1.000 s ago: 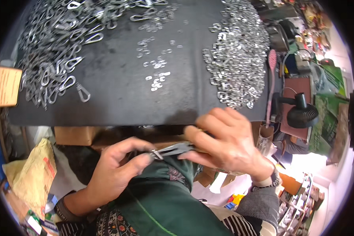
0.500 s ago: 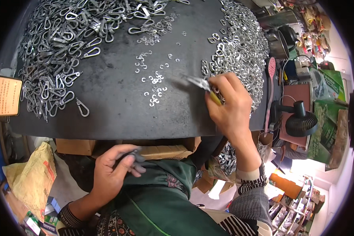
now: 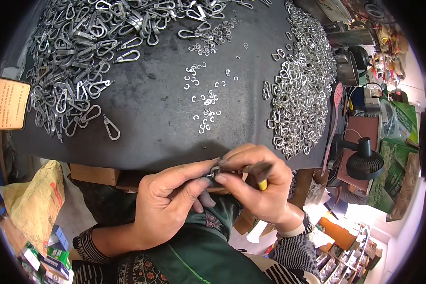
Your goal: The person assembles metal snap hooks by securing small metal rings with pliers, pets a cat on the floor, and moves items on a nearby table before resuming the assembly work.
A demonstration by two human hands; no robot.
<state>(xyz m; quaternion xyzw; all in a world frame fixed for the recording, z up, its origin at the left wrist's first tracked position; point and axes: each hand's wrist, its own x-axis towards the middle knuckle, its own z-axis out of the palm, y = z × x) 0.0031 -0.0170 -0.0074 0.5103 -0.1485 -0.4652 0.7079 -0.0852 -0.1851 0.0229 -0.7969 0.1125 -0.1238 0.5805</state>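
Note:
My left hand is closed in front of the table edge, thumb and forefinger pinching a small shiny metal piece, mostly covered by fingertips, so its kind is unclear. The fingertips of my right hand meet it there and touch the same piece. Tucked in my right hand are yellow-handled pliers, mostly hidden by the fingers. Beyond my hands, small open C-shaped rings lie scattered on the dark table. One loose snap hook rests left of them.
A large heap of snap hooks covers the table's left and far side. Shiny metal loops are piled at the right, beside a pink perforated strip and a small black fan. An orange printed card stands at the left edge.
My right hand has come back from beside the loop pile, toward me and slightly left, still with the pliers. My left hand has moved right and up, and the fingertips of both now meet.

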